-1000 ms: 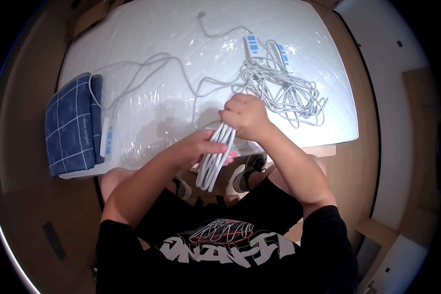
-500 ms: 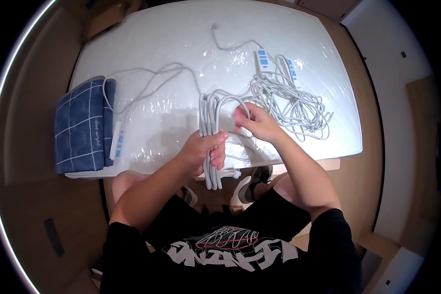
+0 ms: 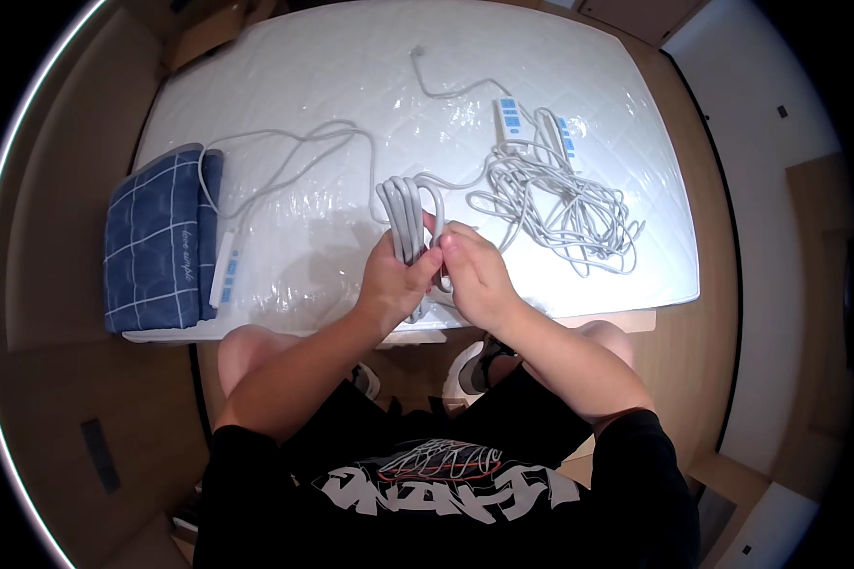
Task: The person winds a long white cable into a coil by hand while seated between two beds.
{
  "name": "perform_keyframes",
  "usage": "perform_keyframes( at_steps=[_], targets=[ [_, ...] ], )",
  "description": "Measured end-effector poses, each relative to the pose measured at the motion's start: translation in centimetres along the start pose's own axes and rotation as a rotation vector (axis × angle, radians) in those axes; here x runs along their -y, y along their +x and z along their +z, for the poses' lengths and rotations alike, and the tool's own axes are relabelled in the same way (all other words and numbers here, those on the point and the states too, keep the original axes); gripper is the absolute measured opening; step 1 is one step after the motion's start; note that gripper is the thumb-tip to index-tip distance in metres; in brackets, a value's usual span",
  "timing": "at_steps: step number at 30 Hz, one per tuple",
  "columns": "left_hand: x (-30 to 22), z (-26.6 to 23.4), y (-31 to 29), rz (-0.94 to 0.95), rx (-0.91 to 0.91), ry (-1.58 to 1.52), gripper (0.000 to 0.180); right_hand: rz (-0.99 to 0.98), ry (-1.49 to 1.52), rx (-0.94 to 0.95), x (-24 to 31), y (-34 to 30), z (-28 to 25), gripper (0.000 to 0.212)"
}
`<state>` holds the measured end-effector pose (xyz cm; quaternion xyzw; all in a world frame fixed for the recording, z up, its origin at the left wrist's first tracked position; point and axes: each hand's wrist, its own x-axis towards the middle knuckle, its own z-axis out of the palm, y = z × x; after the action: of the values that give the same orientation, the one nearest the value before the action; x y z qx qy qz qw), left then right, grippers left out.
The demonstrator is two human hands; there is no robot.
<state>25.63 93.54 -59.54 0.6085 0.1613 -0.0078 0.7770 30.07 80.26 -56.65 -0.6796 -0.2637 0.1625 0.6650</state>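
My left hand [image 3: 390, 283] is closed round a bundle of looped grey power cable [image 3: 403, 211], held upright over the near edge of the mattress. Pressed close beside it, my right hand [image 3: 476, 273] pinches a loop of the same cable against the bundle. From the bundle one strand runs left to a white power strip [image 3: 226, 268] with blue sockets. Another strand leads right toward a loose tangle of grey cable [image 3: 565, 204]. Behind the tangle lie two more power strips, one [image 3: 510, 120] nearer the middle and one [image 3: 565, 138] partly under cable.
The mattress [image 3: 304, 76] is white and wrapped in shiny clear plastic. A folded blue checked blanket [image 3: 157, 247] sits at its left edge. A cable plug [image 3: 417, 52] rests near the far side. A cardboard box [image 3: 204, 38] stands beyond the far left corner.
My right hand has come down and left to meet my left hand, bringing a cable loop onto the bundle. Strands between bundle and tangle have shifted.
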Motion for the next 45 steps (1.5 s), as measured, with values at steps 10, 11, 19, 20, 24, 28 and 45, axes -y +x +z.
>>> perform_keyframes(
  at_steps=[10, 11, 19, 20, 24, 28, 45],
  targets=[
    [-0.1, -1.2, 0.1, 0.069, 0.150, 0.217, 0.026, 0.050, -0.096, 0.130, 0.8, 0.9, -2.1, 0.017],
    [-0.4, -1.5, 0.3, 0.007, 0.219, 0.239, 0.026, 0.025, -0.197, 0.165, 1.1, 0.9, -2.2, 0.014],
    [-0.8, -1.2, 0.2, 0.026, 0.313, 0.177, 0.022, -0.358, -0.495, 0.115, 0.8, 1.2, -2.8, 0.006],
    [-0.7, -1.3, 0.3, -0.038, 0.343, 0.129, 0.021, -0.458, -0.577, 0.086, 0.8, 1.3, -2.9, 0.007],
    [-0.5, -1.4, 0.1, -0.127, 0.377, 0.103, 0.019, -0.432, -0.594, 0.064, 0.3, 1.1, -3.3, 0.027],
    [-0.5, -0.3, -0.3, -0.095, 0.391, 0.244, 0.017, -0.085, 0.002, 0.041, 0.4, 1.1, -2.6, 0.068],
    [-1.4, 0.3, -0.4, -0.181, 0.575, 0.199, 0.036, -0.086, 0.369, 0.075, 1.0, 1.5, -1.9, 0.015]
  ],
)
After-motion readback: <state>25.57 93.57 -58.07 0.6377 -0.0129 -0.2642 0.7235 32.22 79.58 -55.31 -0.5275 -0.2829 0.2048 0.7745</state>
